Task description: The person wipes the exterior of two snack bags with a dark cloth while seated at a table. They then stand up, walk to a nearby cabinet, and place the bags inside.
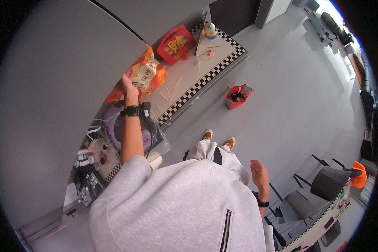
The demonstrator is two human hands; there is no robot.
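My left hand (128, 84) is at an orange and cream snack bag (149, 75) that bears writing, which lies against the grey panel on the left. Whether the fingers grip the bag cannot be made out. Just below the wrist are a purple ring-shaped item (111, 123), dark fabric and clear plastic. A red gift box (176, 45) with a handle and tassel stands beyond the bag. Low at my right side, away from any object, hangs my right hand (259, 176), its fingers loosely bent and holding nothing visible.
The white table has a checkered edge (204, 78) and carries loose white cables. On the floor ahead sits an open red bag (237, 97) with things inside. Grey chairs (297, 203) stand by another checkered table at the right. Small bottles (86, 159) and a black tray are at the lower left.
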